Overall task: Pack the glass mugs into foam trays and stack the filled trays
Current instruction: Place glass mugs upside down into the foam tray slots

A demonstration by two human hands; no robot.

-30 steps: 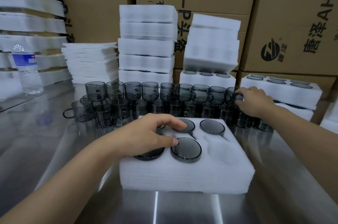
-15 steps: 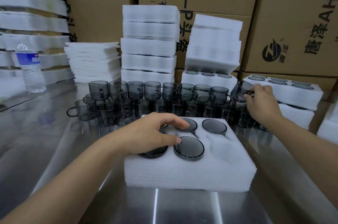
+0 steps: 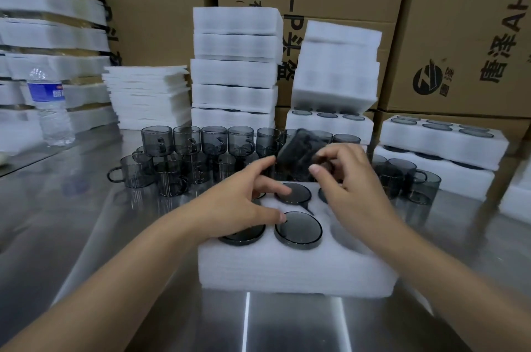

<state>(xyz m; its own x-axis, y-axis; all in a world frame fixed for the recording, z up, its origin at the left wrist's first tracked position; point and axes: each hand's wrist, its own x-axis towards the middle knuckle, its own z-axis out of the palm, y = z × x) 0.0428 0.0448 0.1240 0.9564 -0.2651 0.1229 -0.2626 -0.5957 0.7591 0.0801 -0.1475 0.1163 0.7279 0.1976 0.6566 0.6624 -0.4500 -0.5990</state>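
A white foam tray [image 3: 287, 268] lies in front of me on the steel table, with several dark glass mugs sunk upside down in its holes, such as one mug base [image 3: 298, 231]. My right hand [image 3: 349, 182] pinches a smoky glass mug [image 3: 297, 149], tilted and blurred, above the tray's far edge. My left hand [image 3: 241, 205] rests on the tray's left side with fingers spread, its fingertips reaching toward the held mug. Several loose glass mugs [image 3: 184, 144] stand in rows behind the tray.
Stacks of foam trays [image 3: 235, 64] rise behind the mugs, with filled trays [image 3: 439, 139] at the right. A pile of foam sheets [image 3: 146, 96] and a water bottle [image 3: 50, 104] stand at the left. Cardboard boxes [image 3: 459, 21] form the back wall.
My right hand has lifted a mug from the right end of the rows and carried it left over the tray. My left hand's fingers have spread toward it.
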